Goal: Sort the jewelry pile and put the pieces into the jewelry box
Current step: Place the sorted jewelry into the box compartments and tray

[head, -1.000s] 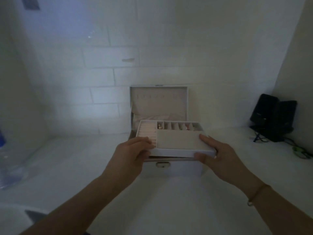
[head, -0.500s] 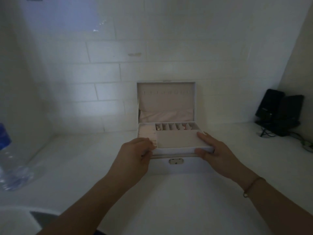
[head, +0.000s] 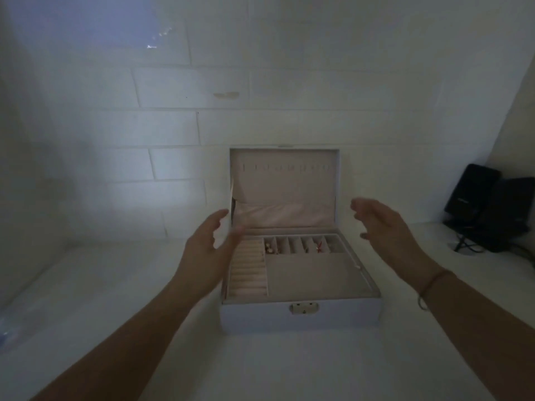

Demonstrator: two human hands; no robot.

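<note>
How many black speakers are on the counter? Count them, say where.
2, both far right: the left speaker stands nearer the jewelry box, the right speaker beside it; none looks hidden.

The white rectangular jewelry box [head: 299, 315] is sitting on the pale counter [head: 260, 366], its pink-lined lid [head: 285, 180] standing upright against the white brick wall [head: 173, 125] and blocking any reach from behind. The top is lying open to a hand from above. The left hand [head: 207, 256] and the right hand [head: 382, 227] are hanging at either flank, narrowing the side approaches. Two black speakers [head: 492, 206] with trailing cables are crowding the right corner, well apart from the box.
</note>
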